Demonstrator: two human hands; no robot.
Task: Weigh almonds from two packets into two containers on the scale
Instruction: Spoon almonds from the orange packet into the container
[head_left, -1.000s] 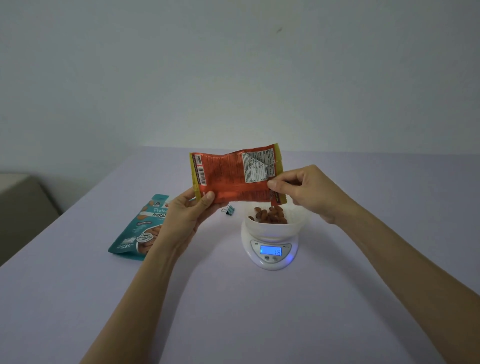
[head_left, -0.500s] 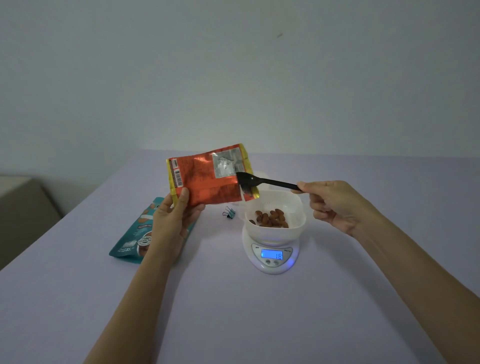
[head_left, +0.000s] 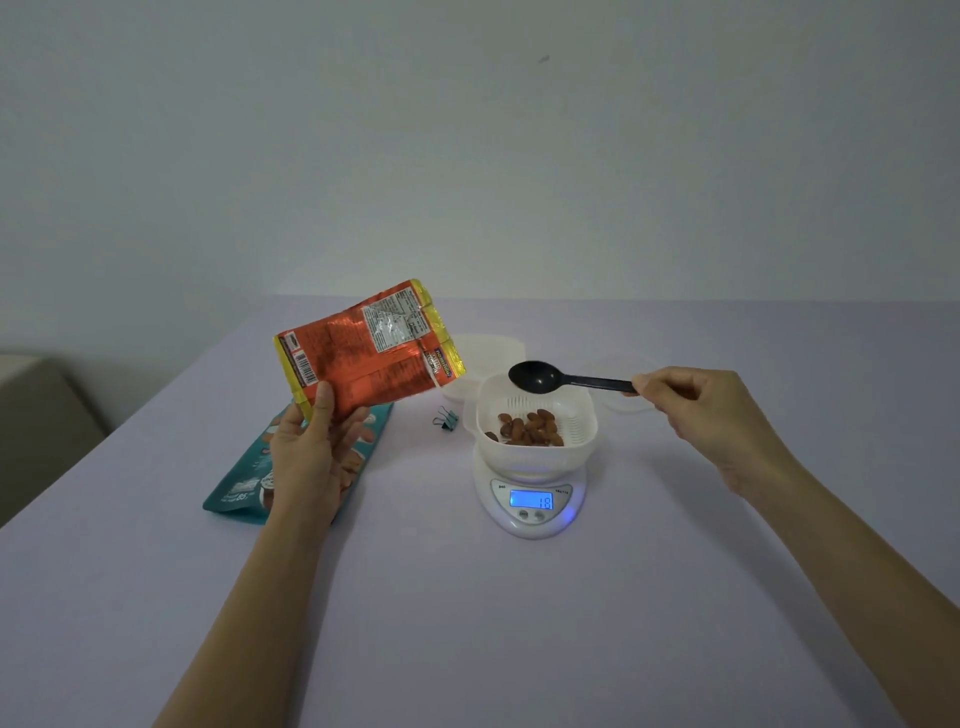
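My left hand grips the lower corner of an orange and yellow almond packet, held tilted in the air left of the scale. My right hand pinches the handle of a black plastic spoon, whose empty bowl hovers over the white container. That container holds several almonds and sits on a white digital scale whose blue display reads 18. A teal almond packet lies flat on the table under my left hand.
A small teal binder clip lies between the packets and the scale. A second white container stands behind the scale, and a clear lid lies behind my right hand. The lilac table ends at a wall.
The spoon has come out of the orange packet and now hovers empty over the container. My left hand has swung the packet leftwards and tilted it. The scale still reads 18.
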